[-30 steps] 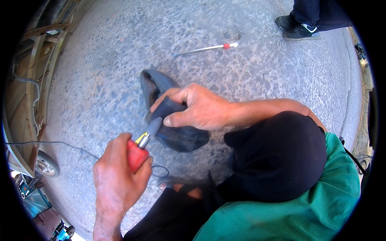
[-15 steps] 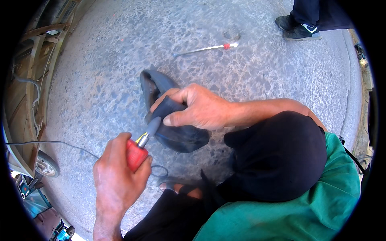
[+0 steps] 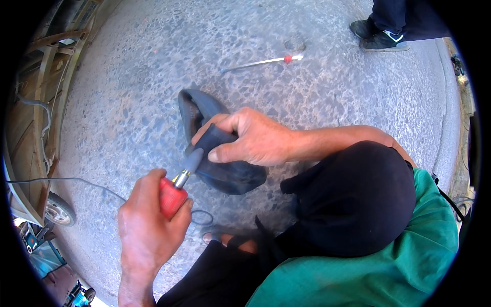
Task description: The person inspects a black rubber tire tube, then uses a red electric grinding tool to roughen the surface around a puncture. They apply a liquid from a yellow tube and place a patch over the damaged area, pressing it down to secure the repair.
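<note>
My left hand [image 3: 146, 225] grips the red handle of a small tool [image 3: 174, 193] whose grey conical tip rests against a black rubber inner tube [image 3: 220, 169]. That tube lies folded on the grey concrete ground [image 3: 128, 112], one loop reaching up and left. My right hand [image 3: 250, 138] pinches and holds a fold of the tube right beside the tool's tip. My knee in black cloth and a green garment fill the lower right.
A thin metal rod with a red handle [image 3: 263, 62] lies on the ground farther off. Another person's dark shoes [image 3: 381, 36] stand at the top right. A wooden cart with a small wheel [image 3: 59, 210] and a thin cable [image 3: 76, 180] are at the left.
The tool in my left hand has shifted slightly up and right along the tube's fold. My right hand stays on the tube.
</note>
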Motion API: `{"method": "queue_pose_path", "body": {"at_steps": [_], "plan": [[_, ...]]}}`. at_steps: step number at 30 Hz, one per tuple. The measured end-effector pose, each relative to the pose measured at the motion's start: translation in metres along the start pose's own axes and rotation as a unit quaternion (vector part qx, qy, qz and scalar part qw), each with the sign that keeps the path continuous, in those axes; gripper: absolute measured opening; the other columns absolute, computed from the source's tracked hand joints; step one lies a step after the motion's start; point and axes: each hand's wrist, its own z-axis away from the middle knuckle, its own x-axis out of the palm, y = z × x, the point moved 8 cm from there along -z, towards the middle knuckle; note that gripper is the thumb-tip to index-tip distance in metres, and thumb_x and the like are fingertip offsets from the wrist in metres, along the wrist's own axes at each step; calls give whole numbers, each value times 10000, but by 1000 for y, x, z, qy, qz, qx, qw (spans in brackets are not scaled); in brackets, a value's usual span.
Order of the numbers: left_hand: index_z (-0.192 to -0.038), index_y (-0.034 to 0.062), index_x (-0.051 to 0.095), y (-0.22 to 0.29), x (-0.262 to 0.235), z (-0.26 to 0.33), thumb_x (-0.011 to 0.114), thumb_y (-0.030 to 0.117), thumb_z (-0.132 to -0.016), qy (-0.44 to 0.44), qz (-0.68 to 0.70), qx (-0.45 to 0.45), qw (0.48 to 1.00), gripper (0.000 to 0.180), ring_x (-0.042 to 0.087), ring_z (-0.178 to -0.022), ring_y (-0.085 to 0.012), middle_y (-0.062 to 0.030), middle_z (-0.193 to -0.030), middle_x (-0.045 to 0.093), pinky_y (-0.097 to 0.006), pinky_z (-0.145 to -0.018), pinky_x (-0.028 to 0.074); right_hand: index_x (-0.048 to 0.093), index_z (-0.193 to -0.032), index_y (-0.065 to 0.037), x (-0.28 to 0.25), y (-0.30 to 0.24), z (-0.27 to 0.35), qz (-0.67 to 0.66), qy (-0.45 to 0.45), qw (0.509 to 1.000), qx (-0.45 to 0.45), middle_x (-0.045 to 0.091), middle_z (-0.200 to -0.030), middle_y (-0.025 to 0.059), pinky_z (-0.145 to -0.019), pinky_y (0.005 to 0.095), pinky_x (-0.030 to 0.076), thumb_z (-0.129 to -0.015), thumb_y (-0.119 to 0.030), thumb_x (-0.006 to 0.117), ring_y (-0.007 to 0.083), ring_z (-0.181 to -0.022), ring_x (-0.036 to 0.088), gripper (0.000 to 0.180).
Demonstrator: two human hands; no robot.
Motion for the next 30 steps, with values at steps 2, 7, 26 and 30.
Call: {"method": "queue_pose_path", "body": {"at_steps": [2,7,26,30], "plan": [[-1222,-17,599,-1,0,0,797,103,-746,6,1,4,1000,529,688,-991,-414,-241,-1066,678,-431,-866,549,703,-1230,-61,0,-1,1,-7,-2,1000,4,728,-1104,63,-981,325,505,-902,-117,706,159,-1035,678,332],[-1222,-16,599,0,1,1,797,103,-748,-8,9,-3,1000,528,685,-996,-420,-240,-1071,677,-433,-859,549,706,-1217,-52,1,-1,1,-20,1,1000,4,730,-1105,66,-982,327,504,-900,-104,704,156,-1037,674,322],[-1225,-16,594,-1,4,0,795,99,-743,-13,0,1,1000,534,686,-996,-420,-238,-1075,676,-442,-870,549,703,-1216,-46,1,3,-2,-57,0,998,20,730,-1097,76,-988,325,499,-893,-78,703,152,-1043,664,325],[-1226,-20,592,-3,4,-1,793,96,-745,-8,3,7,1000,534,685,-1002,-415,-241,-1071,676,-438,-874,547,703,-1217,-48,1,5,-2,-51,1,999,14,730,-1099,75,-987,324,501,-893,-81,705,150,-1041,664,326]]}}
